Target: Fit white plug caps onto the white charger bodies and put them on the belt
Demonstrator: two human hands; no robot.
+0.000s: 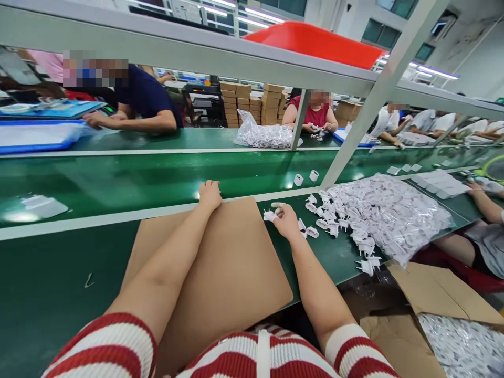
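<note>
A brown cardboard sheet [220, 273] lies on the green bench in front of me. My left hand [210, 195] reaches over its far edge to the white rail, with bent fingers over the side of the green belt. Nothing shows in that hand; its palm side is hidden. Just right of the cardboard, my right hand [286, 220] is closed on a white plug adapter [270, 214], its pins pointing left. Pale covers are on some of its fingertips. More loose white plug adapters [333, 228] lie scattered to the right of this hand.
A large clear bag of white parts [394, 215] sits to the right. An open carton [444, 299] stands below the bench edge. White housings [298, 180] and a wrapped piece [44, 206] are on the belt [157, 173]. A slanted post [354, 136] rises ahead; co-workers sit opposite and at right.
</note>
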